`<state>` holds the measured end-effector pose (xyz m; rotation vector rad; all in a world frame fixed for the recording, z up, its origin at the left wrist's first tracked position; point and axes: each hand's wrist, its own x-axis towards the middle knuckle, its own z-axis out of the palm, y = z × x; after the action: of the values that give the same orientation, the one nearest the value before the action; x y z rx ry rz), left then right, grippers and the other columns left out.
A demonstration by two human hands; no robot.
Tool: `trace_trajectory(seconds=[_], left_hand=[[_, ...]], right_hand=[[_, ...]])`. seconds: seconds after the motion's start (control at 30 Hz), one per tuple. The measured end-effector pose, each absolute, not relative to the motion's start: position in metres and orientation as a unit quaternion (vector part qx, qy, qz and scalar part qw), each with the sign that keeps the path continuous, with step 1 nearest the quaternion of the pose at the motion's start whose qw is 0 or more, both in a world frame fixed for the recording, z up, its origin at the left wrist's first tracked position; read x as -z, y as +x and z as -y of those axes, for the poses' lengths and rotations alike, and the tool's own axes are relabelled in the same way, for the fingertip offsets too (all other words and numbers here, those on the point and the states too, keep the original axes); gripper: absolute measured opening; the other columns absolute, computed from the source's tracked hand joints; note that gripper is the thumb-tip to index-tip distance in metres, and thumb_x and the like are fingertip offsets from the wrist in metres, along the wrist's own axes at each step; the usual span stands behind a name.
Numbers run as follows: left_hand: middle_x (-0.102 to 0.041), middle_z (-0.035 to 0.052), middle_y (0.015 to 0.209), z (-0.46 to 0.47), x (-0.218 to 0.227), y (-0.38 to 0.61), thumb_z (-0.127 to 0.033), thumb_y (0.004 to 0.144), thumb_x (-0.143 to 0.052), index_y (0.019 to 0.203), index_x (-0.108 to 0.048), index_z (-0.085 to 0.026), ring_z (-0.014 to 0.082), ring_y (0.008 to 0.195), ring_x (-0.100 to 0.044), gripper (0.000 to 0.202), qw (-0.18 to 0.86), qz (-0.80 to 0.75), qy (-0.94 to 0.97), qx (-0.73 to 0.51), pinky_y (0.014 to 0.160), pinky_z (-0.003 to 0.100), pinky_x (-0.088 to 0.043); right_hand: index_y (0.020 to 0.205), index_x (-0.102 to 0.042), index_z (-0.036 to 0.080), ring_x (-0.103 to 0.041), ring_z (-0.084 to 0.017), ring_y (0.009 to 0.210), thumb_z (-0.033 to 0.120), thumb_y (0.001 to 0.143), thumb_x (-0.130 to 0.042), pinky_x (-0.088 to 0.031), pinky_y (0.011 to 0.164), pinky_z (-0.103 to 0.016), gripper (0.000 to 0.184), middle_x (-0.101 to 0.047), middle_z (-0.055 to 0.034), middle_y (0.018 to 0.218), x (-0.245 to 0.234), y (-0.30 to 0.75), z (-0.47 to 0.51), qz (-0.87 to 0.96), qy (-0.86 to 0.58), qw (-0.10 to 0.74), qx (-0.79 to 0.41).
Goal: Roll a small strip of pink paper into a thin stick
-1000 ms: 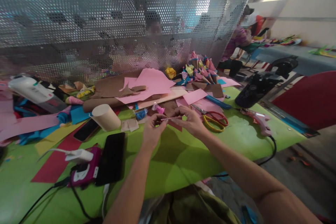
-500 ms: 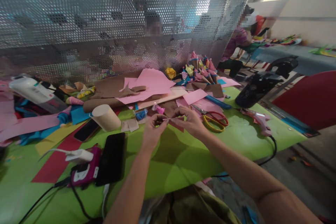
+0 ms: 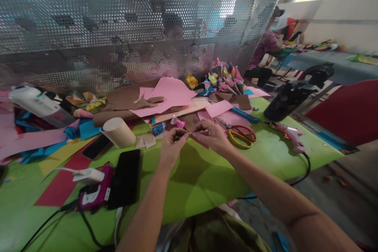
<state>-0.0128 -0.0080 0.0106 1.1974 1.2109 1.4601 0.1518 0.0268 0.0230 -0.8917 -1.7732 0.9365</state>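
Observation:
Over the front half of the green table, my left hand (image 3: 172, 145) and my right hand (image 3: 214, 138) meet fingertip to fingertip. Between them they pinch a small thin pinkish piece (image 3: 190, 135), mostly covered by the fingers, so its exact kind is unclear. Just beyond the left fingers lie a pink wrapped bit (image 3: 178, 122) and a blue crumpled bit (image 3: 158, 128). Scissors (image 3: 240, 136) with red and yellow handles rest right of my right hand. A pink glue gun (image 3: 291, 137) lies farther right.
Left of my hands are a cardboard tube (image 3: 119, 132), a black phone (image 3: 125, 179) and a magenta power adapter (image 3: 96, 191) with cables. Pink paper sheets (image 3: 169, 94) and several paper flowers (image 3: 226, 76) lie along the perforated metal panel (image 3: 118, 19). A person (image 3: 264, 49) sits at another table.
Both hands keep their pinch at almost the same place, with only slight finger movement. The things on the table have not moved.

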Motion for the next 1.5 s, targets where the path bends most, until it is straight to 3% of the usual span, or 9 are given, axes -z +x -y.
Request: trace_trajectory(seconds=[0.93, 1.13, 1.5], left_hand=[[-0.063, -0.0001, 0.071, 0.0086, -0.0111, -0.0129, -0.029, 0.072, -0.071, 0.075, -0.066, -0.018, 0.0126, 0.067, -0.055, 0.013, 0.412, -0.484, 0.514, -0.576, 0.065, 0.025, -0.044], [-0.063, -0.0001, 0.072, 0.0082, -0.0104, -0.0128, -0.031, 0.07, -0.073, 0.077, -0.066, -0.018, 0.0127, 0.068, -0.055, 0.015, 0.43, -0.48, 0.507, -0.572, 0.064, 0.024, -0.043], [-0.065, 0.0002, 0.072, 0.0084, -0.0106, -0.0129, -0.029, 0.069, -0.074, 0.078, -0.068, -0.018, 0.0126, 0.068, -0.057, 0.015, 0.439, -0.479, 0.501, -0.571, 0.064, 0.023, -0.044]], right_hand=[[0.075, -0.065, 0.021, -0.058, -0.017, 0.079, 0.031, 0.076, -0.071, -0.051, 0.064, -0.028, 0.013, -0.062, -0.0032, 0.082, -0.0243, 0.1502, -0.0236, 0.702, -0.36, 0.461, -0.405], [0.071, -0.062, 0.02, -0.057, -0.016, 0.075, 0.031, 0.076, -0.072, -0.047, 0.061, -0.027, 0.015, -0.062, -0.0028, 0.079, -0.0268, 0.1513, -0.0248, 0.715, -0.365, 0.45, -0.391], [0.071, -0.063, 0.02, -0.057, -0.018, 0.076, 0.028, 0.073, -0.073, -0.043, 0.071, -0.031, 0.012, -0.065, -0.0021, 0.076, -0.0292, 0.1546, -0.0273, 0.742, -0.369, 0.444, -0.342]])
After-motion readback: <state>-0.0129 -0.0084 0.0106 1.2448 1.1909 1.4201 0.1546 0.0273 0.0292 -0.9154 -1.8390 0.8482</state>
